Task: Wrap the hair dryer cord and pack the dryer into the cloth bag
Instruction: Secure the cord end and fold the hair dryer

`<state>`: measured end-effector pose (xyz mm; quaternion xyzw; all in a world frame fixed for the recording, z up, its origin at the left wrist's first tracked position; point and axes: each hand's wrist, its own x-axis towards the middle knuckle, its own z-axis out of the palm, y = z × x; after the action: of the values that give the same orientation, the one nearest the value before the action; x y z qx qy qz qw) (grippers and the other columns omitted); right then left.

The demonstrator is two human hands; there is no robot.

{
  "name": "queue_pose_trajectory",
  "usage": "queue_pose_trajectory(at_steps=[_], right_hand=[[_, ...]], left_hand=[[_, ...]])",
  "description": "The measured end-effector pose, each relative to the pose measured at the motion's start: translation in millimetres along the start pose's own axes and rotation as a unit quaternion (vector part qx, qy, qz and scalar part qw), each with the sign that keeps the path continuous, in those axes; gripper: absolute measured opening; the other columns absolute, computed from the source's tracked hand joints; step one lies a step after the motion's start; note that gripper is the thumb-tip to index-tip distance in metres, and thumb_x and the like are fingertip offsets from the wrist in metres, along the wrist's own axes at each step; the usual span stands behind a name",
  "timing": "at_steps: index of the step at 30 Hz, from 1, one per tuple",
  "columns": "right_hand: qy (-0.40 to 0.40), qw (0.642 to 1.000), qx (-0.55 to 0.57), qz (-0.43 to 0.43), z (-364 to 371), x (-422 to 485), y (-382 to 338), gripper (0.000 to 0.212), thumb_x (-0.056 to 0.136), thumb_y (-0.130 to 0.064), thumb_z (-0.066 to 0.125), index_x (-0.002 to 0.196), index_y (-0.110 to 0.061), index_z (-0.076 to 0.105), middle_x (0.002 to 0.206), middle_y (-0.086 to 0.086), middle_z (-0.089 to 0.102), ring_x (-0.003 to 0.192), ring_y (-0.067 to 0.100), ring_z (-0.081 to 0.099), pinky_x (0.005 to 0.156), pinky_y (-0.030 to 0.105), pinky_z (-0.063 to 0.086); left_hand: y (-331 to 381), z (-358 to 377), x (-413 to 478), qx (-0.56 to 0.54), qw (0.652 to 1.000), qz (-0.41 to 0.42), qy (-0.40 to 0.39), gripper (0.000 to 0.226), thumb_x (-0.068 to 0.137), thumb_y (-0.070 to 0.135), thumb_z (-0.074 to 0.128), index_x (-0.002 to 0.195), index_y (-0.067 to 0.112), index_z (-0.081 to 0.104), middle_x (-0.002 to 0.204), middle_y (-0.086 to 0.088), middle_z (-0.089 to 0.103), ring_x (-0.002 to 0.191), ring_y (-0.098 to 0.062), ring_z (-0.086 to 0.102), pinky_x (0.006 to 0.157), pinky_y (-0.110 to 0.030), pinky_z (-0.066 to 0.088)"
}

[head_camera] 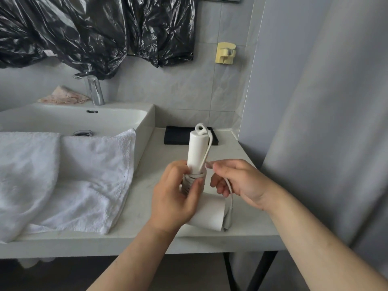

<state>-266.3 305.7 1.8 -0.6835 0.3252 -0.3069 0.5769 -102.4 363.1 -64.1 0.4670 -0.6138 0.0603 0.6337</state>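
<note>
Currently winding cord (208,147) round dryer (197,149) handle, gripped in left hand (174,198), slack pinched by right hand (238,183). Next, likely: keep tension, loop again.

Smooth, seemingly matt plastic dryer (197,148); rough terry-cloth towel (84,175).

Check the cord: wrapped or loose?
Partly wrapped: cord turns circle the dryer handle at the left hand; right hand pinches a loose length.
</note>
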Motion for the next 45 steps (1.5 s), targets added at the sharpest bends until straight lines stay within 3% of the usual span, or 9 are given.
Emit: queue_pose_trajectory(at_steps=[3, 6, 9, 13, 21, 25, 32, 36, 45], right_hand=[[0.056, 0.998, 0.024, 0.005, -6, -9, 20, 0.015, 0.092, -0.012, 0.059, 0.101, -0.011, 0.070, 0.079, 0.008, 0.069, 0.072, 0.020, 0.061, 0.071, 0.032, 0.048], [0.098, 0.991, -0.087, -0.014, -6, -15, 27, 0.031, 0.090, 0.001, 0.057, 0.108, -0.022, 0.066, 0.089, -0.001, 0.072, 0.087, 0.013, 0.067, 0.088, 0.028, 0.049], [0.127, 0.979, -0.159, -0.006, -3, -21, 43, 0.036, 0.090, -0.005, 0.059, 0.115, -0.030, 0.062, 0.102, -0.005, 0.067, 0.097, 0.010, 0.063, 0.091, 0.022, 0.048], [0.125, 0.986, -0.104, 0.031, 2, -25, 58, 0.026, 0.095, -0.017, 0.056, 0.111, -0.037, 0.063, 0.103, 0.000, 0.072, 0.097, 0.014, 0.067, 0.098, 0.039, 0.051], [0.178, 0.974, -0.130, -0.042, -6, -28, 41, 0.052, 0.091, -0.005, 0.056, 0.132, -0.034, 0.046, 0.077, 0.003, 0.071, 0.069, 0.015, 0.063, 0.078, 0.037, 0.055], [0.163, 0.982, -0.053, -0.076, 5, -27, 20, 0.035, 0.094, -0.002, 0.052, 0.108, -0.030, 0.067, 0.085, 0.007, 0.071, 0.071, 0.014, 0.061, 0.065, 0.032, 0.055], [0.084, 0.983, 0.149, -0.070, 7, -18, 15, 0.041, 0.078, -0.006, 0.062, 0.119, -0.008, 0.064, 0.105, 0.015, 0.070, 0.088, 0.024, 0.065, 0.074, 0.034, 0.055], [0.042, 0.977, 0.195, -0.080, 10, -17, 14, 0.052, 0.074, -0.002, 0.064, 0.125, -0.009, 0.059, 0.107, 0.009, 0.069, 0.094, 0.026, 0.066, 0.082, 0.034, 0.056], [0.188, 0.971, 0.062, -0.133, 36, -8, 12, 0.028, 0.082, -0.003, 0.072, 0.103, -0.020, 0.064, 0.090, -0.003, 0.071, 0.079, 0.012, 0.067, 0.071, 0.032, 0.058]], left_hand=[[2, 8, 2, 0.041, 0.999, -0.028, 0.019, 0.029, 0.087, 0.036, 0.060, 0.098, 0.010, 0.060, 0.095, 0.007, 0.060, 0.077, -0.010, 0.057, 0.059, -0.035, 0.048], [0, 13, 6, 0.071, 0.996, -0.043, 0.026, 0.029, 0.088, 0.037, 0.060, 0.101, 0.012, 0.060, 0.097, 0.006, 0.060, 0.075, -0.014, 0.057, 0.053, -0.039, 0.051], [-4, 17, 6, 0.092, 0.995, -0.035, 0.029, 0.031, 0.088, 0.040, 0.057, 0.102, 0.013, 0.060, 0.099, 0.005, 0.060, 0.073, -0.015, 0.057, 0.051, -0.037, 0.051], [-4, 17, 10, 0.112, 0.992, -0.038, 0.032, 0.032, 0.087, 0.042, 0.055, 0.102, 0.015, 0.060, 0.099, 0.006, 0.060, 0.071, -0.014, 0.056, 0.049, -0.032, 0.048], [-7, 22, 13, 0.122, 0.989, -0.085, 0.021, 0.027, 0.087, 0.030, 0.072, 0.104, 0.015, 0.058, 0.101, 0.007, 0.058, 0.068, -0.019, 0.059, 0.051, -0.025, 0.039], [-9, 22, 12, 0.111, 0.991, -0.066, 0.023, 0.029, 0.087, 0.033, 0.069, 0.107, 0.017, 0.056, 0.106, 0.006, 0.056, 0.068, -0.018, 0.059, 0.052, -0.021, 0.036], [-6, 11, 7, 0.106, 0.994, 0.001, 0.006, 0.028, 0.088, 0.041, 0.054, 0.101, 0.016, 0.051, 0.120, 0.008, 0.054, 0.072, -0.011, 0.057, 0.047, -0.023, 0.039], [-5, 5, 6, 0.025, 0.999, -0.011, -0.027, 0.040, 0.097, 0.052, 0.040, 0.101, 0.014, 0.054, 0.114, 0.010, 0.056, 0.081, -0.012, 0.059, 0.059, -0.042, 0.054], [-3, -2, 8, -0.025, 0.998, -0.036, -0.034, 0.012, 0.090, 0.016, 0.059, 0.094, 0.026, 0.059, 0.114, 0.018, 0.047, 0.096, -0.008, 0.059, 0.073, -0.030, 0.058]])
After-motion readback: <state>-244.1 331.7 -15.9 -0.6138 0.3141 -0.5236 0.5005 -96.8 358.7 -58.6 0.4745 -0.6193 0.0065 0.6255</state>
